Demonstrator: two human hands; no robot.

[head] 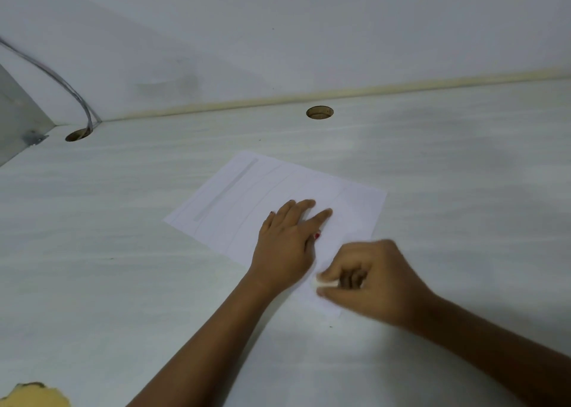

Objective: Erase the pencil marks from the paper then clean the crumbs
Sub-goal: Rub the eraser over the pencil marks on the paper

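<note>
White paper [234, 199]: lies flat on the desk, turned at a slant, one corner pointing toward the wall.
Pencil marks [226, 189]: one broad grey stroke runs along the sheet's left part; fainter thin lines [272, 187] curve beside it, nearer the middle.
Left hand [284, 246]: palm down on the middle of the sheet, fingers straight and slightly spread, pressing the paper flat; red varnish shows on the thumbnail.
Right hand [370, 280]: blurred, fingers curled, thumb and forefinger pinching the eraser over the near part of the sheet, just beside the left hand's wrist.
Eraser [324, 282]: small, white, only its end showing between the fingertips; the blur hides whether it touches the paper.
Desk [123, 236]: pale, with a faint streaked grain; a chipped patch [34, 396] bares yellowish board at the near left edge.
Cable holes: one round hole [319, 112] near the back edge, well beyond the paper; another [78, 135] in the back left corner.
Cable [61, 80]: grey, comes down the wall and drops into the corner hole.
Wall [278, 20]: plain white, meeting the desk along a cream strip [401, 89].
</note>
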